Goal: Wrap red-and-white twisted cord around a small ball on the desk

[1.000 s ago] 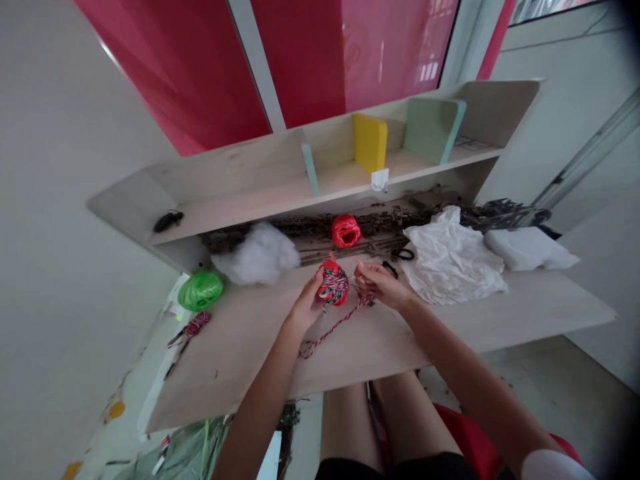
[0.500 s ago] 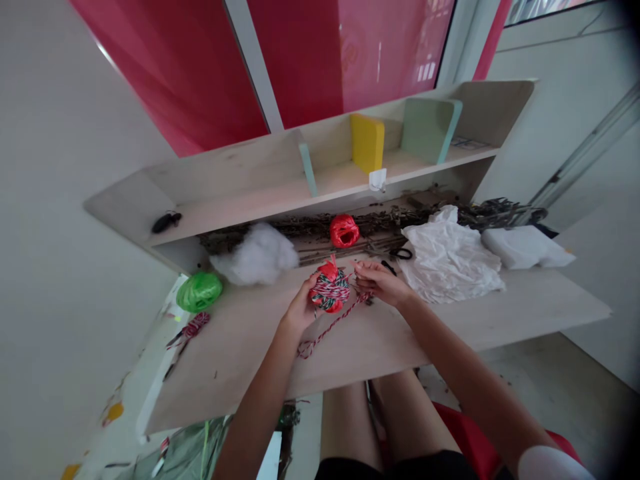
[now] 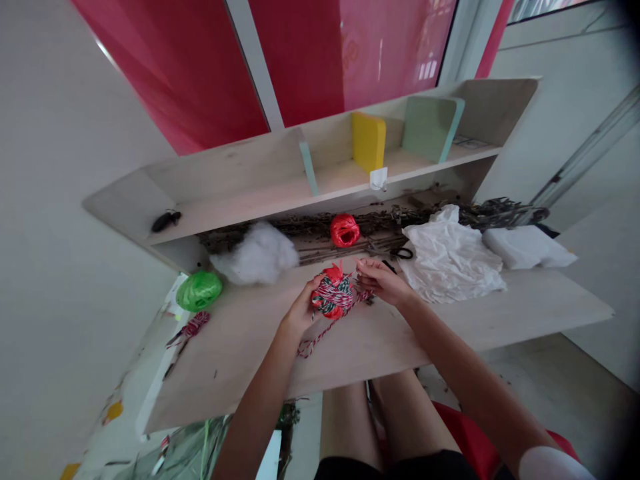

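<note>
the left hand (image 3: pixel 303 305) cups a ball (image 3: pixel 333 293), fingers curled round its side, above the pale wood desk (image 3: pixel 245 363). the ball is round and lumpy, glossy red wrapped in twisted red, white and green strands. just right of it, the right hand (image 3: pixel 381 281) pinches the cord (image 3: pixel 307 347), ropy and red-and-white, trailing onto the desk. farther back lie fluffy wadding (image 3: pixel 265 255) and a crumpled sheet (image 3: pixel 453 260).

no lettering is legible to you; the faint marks (image 3: pixel 351 60) on the window (image 3: pixel 393 40) cannot be read.
</note>
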### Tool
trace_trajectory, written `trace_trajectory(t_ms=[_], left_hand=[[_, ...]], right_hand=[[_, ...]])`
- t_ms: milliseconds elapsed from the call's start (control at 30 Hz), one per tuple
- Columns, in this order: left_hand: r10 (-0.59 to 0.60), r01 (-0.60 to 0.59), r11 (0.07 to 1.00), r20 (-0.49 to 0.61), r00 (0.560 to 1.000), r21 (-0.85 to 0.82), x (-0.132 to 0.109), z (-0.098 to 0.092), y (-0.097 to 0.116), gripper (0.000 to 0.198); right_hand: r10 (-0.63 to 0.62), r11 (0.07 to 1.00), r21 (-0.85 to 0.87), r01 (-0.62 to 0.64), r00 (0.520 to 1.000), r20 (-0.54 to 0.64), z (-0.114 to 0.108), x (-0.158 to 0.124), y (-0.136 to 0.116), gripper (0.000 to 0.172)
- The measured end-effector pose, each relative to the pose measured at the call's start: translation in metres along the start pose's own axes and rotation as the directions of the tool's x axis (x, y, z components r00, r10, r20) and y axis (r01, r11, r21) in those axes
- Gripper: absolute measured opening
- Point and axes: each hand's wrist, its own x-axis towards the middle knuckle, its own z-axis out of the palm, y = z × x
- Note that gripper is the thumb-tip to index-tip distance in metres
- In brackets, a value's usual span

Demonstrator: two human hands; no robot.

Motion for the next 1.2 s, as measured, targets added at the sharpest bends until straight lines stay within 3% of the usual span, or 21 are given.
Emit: trace_trajectory(t_ms=[333, 600, 767, 900, 1000, 1200], left_hand=[[0.104, -0.12, 0.987, -0.139, 0.985, -0.109, 0.0005, 0.0058, 0.0095, 0.041], [0.072, -0.071, 0.997, 0.044, 0.996, -0.022, -0.0021, 0.0016, 0.0034, 0.044], [-0.001, 0.001, 1.0, 0.012, 1.0, 0.003, -0.0026, 0.001, 0.0014, 0.046], [0.062, -0.06, 0.997, 0.041, 0.997, -0.049, -0.0019, 0.0025, 0.0039, 0.049], [0.093, -0.092, 0.993, 0.0, 0.996, -0.076, -0.0013, 0.0021, 0.0055, 0.046], [0.064, -0.064, 0.997, -0.001, 0.998, -0.037, -0.0018, 0.0002, 0.0035, 0.054]], right_hand=[[0.016, 1.0, 0.01, -0.016, 1.0, -0.017, -0.0003, 0.0014, 0.0018, 0.046], [0.025, 1.0, 0.014, -0.025, 0.999, -0.027, 0.0007, 0.0002, 0.0012, 0.047], [0.023, 1.0, -0.002, -0.023, 0.999, -0.023, 0.0007, -0.0004, -0.0009, 0.049], [0.022, 1.0, -0.001, -0.022, 1.0, -0.02, 0.0022, -0.0002, -0.0015, 0.047], [0.018, 1.0, -0.006, -0.019, 1.0, -0.023, 0.0037, -0.0001, -0.0009, 0.047], [0.04, 0.999, -0.035, -0.041, 0.998, -0.039, 0.0048, -0.0004, 0.0024, 0.048]])
